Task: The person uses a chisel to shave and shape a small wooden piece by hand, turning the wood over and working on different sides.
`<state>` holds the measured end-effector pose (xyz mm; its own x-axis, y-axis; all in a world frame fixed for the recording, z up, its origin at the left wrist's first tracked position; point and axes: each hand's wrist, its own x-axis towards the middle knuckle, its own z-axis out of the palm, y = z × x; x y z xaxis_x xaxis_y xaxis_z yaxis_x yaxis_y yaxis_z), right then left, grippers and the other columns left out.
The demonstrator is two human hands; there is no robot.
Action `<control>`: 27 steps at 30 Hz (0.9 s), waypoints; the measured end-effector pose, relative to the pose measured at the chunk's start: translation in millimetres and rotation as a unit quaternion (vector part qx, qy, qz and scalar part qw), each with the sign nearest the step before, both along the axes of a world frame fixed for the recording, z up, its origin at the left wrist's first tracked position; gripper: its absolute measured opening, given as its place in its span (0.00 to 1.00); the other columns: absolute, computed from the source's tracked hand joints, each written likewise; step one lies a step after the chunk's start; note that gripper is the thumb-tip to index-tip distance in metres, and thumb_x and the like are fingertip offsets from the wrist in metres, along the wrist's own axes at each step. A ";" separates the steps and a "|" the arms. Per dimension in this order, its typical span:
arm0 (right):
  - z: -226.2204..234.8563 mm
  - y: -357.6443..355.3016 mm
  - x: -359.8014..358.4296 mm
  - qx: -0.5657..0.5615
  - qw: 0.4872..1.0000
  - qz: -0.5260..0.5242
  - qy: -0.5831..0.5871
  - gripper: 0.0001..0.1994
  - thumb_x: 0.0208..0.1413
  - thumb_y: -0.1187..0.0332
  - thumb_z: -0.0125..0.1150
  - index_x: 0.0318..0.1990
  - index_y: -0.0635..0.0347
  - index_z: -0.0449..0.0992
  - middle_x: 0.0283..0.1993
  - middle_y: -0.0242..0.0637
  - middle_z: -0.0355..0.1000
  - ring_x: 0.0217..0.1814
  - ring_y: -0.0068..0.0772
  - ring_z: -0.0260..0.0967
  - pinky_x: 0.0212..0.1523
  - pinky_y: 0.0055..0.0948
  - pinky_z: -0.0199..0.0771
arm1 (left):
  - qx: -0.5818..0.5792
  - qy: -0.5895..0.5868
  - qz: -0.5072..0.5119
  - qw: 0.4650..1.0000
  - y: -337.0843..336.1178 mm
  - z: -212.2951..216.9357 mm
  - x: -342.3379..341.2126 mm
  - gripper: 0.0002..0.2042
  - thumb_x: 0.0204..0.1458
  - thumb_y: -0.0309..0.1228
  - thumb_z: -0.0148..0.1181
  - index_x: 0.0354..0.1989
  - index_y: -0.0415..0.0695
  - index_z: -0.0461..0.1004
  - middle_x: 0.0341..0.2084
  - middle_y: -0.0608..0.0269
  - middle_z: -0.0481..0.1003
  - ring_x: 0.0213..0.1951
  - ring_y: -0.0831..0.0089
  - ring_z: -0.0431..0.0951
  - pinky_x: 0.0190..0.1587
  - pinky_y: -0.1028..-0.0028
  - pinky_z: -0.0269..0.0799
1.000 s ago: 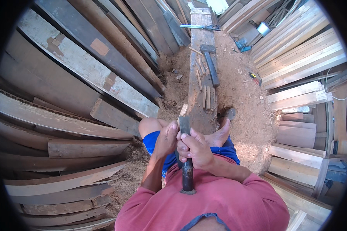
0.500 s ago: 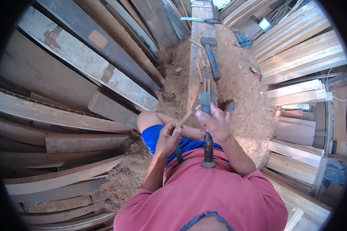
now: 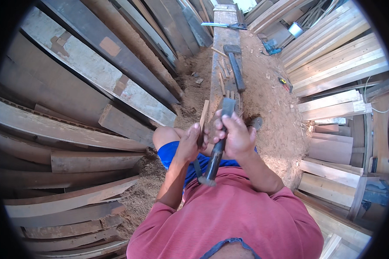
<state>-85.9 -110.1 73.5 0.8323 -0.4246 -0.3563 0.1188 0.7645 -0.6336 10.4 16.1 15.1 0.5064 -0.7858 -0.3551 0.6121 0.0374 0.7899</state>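
Observation:
My left hand [image 3: 189, 144] is closed around a short, thin wooden strip [image 3: 204, 113], which stands up between thumb and fingers. Beside it, my right hand [image 3: 238, 137] grips a wide-bladed chisel [image 3: 216, 158] around its shank. The flat grey blade points away from me, and the dark handle slants back toward my lap with its frayed end lowest. Beyond my hands a long wooden plank [image 3: 225, 36] carries a dark mallet [image 3: 236, 68] and several thin wooden pieces [image 3: 222, 82]. A saw [image 3: 224, 26] lies across the plank's far part.
Large boards [image 3: 73, 60] lean in rows along the left. Stacked lumber [image 3: 333, 47] fills the right side. Sawdust covers the ground [image 3: 276, 108], where a small red-and-yellow tool [image 3: 285, 84] lies. A blue power tool [image 3: 271, 46] rests farther off, near a pale can [image 3: 295, 29].
The chisel has tilted, its handle end swinging left toward my left forearm. The wooden strip has turned more upright, and my two hands have come closer together.

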 end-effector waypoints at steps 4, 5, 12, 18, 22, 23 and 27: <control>11.1 42.6 4.3 0.113 0.987 0.117 0.004 0.06 0.65 0.67 0.44 0.45 0.56 0.65 0.25 0.26 0.61 0.19 0.15 0.55 0.23 0.23 0.65 | 0.060 0.035 0.023 0.997 -6.0 33.2 13.6 0.17 0.67 0.44 0.40 0.35 0.45 0.69 0.20 0.71 0.67 0.21 0.82 0.66 0.22 0.81 0.61; 13.7 52.5 3.0 0.119 0.981 0.153 0.011 0.06 0.65 0.67 0.44 0.44 0.56 0.65 0.24 0.25 0.60 0.18 0.15 0.54 0.21 0.23 0.64 | 0.076 0.023 0.046 0.996 -2.2 18.9 20.4 0.17 0.67 0.44 0.40 0.34 0.46 0.69 0.20 0.72 0.66 0.22 0.83 0.65 0.23 0.81 0.62; 31.0 55.8 -12.3 0.075 0.984 0.159 -0.004 0.05 0.65 0.66 0.43 0.42 0.55 0.64 0.22 0.25 0.56 0.17 0.14 0.52 0.19 0.21 0.62 | 0.081 -0.257 0.033 0.962 20.8 28.4 4.8 0.20 0.67 0.43 0.38 0.29 0.43 0.68 0.19 0.75 0.63 0.22 0.80 0.61 0.27 0.71 0.62; 54.4 20.1 -49.0 -0.023 0.998 0.038 -0.055 0.06 0.66 0.65 0.45 0.43 0.56 0.64 0.23 0.25 0.57 0.16 0.15 0.51 0.19 0.23 0.62 | 0.174 -0.076 -0.008 0.982 90.9 -23.3 -44.5 0.20 0.67 0.43 0.39 0.25 0.45 0.66 0.15 0.71 0.62 0.17 0.80 0.59 0.20 0.79 0.52; 10.8 12.1 -22.0 0.057 0.998 0.016 0.008 0.08 0.66 0.64 0.47 0.45 0.57 0.64 0.25 0.27 0.59 0.18 0.16 0.54 0.21 0.23 0.66 | -0.018 0.040 0.120 0.992 41.1 2.2 -14.0 0.17 0.65 0.46 0.45 0.32 0.45 0.67 0.15 0.71 0.60 0.14 0.82 0.56 0.16 0.81 0.51; 7.4 14.9 -15.4 0.110 0.993 0.026 0.015 0.08 0.65 0.64 0.47 0.45 0.57 0.64 0.25 0.27 0.60 0.19 0.16 0.55 0.22 0.23 0.66 | -0.056 0.065 0.071 0.994 34.2 2.1 -1.9 0.17 0.66 0.45 0.43 0.33 0.45 0.67 0.18 0.70 0.63 0.17 0.82 0.59 0.19 0.79 0.56; 15.4 37.3 2.0 0.119 0.983 0.137 0.006 0.07 0.65 0.65 0.47 0.44 0.56 0.66 0.26 0.25 0.61 0.20 0.15 0.55 0.24 0.24 0.65 | -0.043 -0.027 0.035 0.998 5.8 8.8 17.1 0.16 0.67 0.42 0.40 0.41 0.43 0.70 0.25 0.68 0.70 0.27 0.82 0.67 0.30 0.78 0.65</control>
